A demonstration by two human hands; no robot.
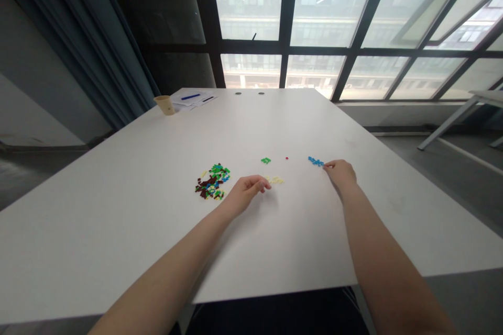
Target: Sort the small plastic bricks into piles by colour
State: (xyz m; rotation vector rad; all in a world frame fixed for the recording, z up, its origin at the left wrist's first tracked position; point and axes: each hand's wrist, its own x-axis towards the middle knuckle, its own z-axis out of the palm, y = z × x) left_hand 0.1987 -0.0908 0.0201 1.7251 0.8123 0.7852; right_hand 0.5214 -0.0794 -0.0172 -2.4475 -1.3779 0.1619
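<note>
Blue bricks [315,161] at right hand [341,175], yellow bricks [275,180] beside left hand [244,193], both curled narrow

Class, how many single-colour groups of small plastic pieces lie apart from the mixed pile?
4: a green group, a tiny red one, a blue group by the right hand, and a yellow group by the left hand. Hands could hide others.

left hand [245,194] near yellow pieces [274,180], right hand [340,176] at blue pieces [315,161]
</note>
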